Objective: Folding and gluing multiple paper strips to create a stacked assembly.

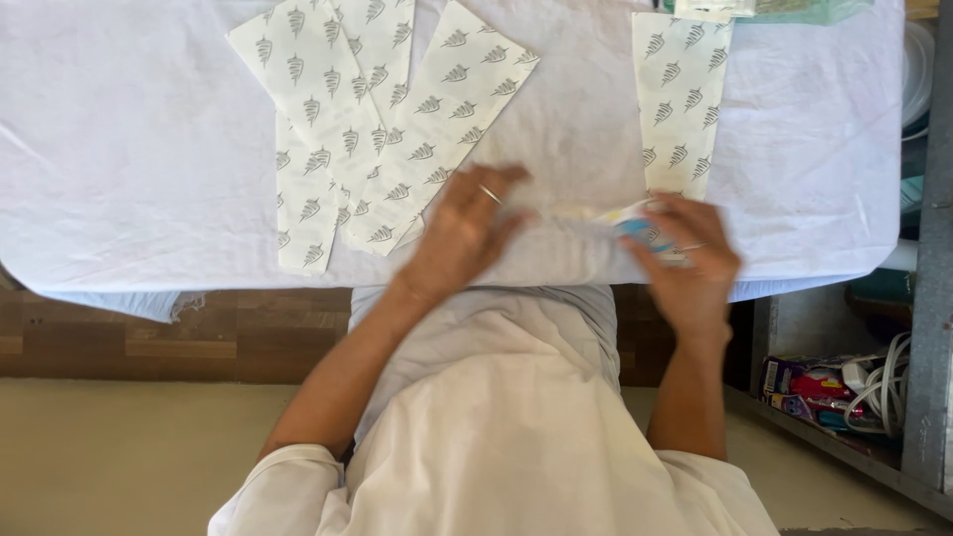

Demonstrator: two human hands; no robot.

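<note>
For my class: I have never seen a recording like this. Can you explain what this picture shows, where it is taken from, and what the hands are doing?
There is no machine here. One camera, worn on a person's head, looks down at their own two bare hands. A table with a white cloth carries paper strips printed with grey leaves, fanned out at the left, and one more strip to the right. The left hand rests flat on the cloth. The right hand holds a small white and blue object, too blurred to identify.

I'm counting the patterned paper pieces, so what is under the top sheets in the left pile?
In the left pile, more leaf-patterned sheets fan out beneath the top ones, lying on the white cloth. Their overlapped parts are hidden, so a full count cannot be told.
</note>
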